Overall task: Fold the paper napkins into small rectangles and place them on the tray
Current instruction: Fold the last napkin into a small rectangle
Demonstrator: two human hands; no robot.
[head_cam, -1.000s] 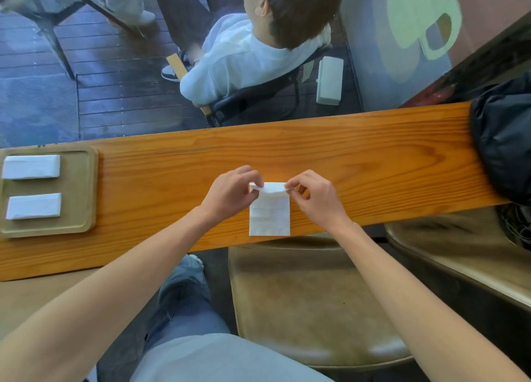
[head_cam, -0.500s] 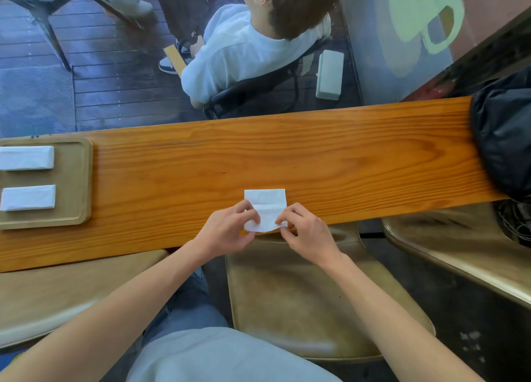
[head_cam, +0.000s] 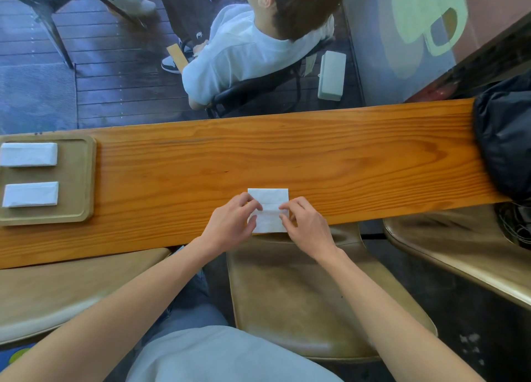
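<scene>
A white paper napkin (head_cam: 268, 197) lies near the front edge of the wooden counter (head_cam: 330, 163). Its near flap is lifted over to about the middle. My left hand (head_cam: 231, 225) pinches that flap's left end and my right hand (head_cam: 306, 228) pinches its right end; the fingers cover the napkin's lower corners. At the far left stands a tan tray (head_cam: 86, 180). On it lie two folded napkins, one at the back (head_cam: 28, 154) and one at the front (head_cam: 30, 194), side by side and apart.
A black bag (head_cam: 505, 134) lies on the counter's right end. Tan stool seats sit under the counter's front edge: one in the middle (head_cam: 301, 289), one left (head_cam: 71, 289), one right (head_cam: 459, 243). Beyond the counter's far edge sits a person (head_cam: 253, 51).
Both hands moved from the napkin's far edge to its near edge, then carried the near flap up toward the middle. The visible napkin is shorter than before.
</scene>
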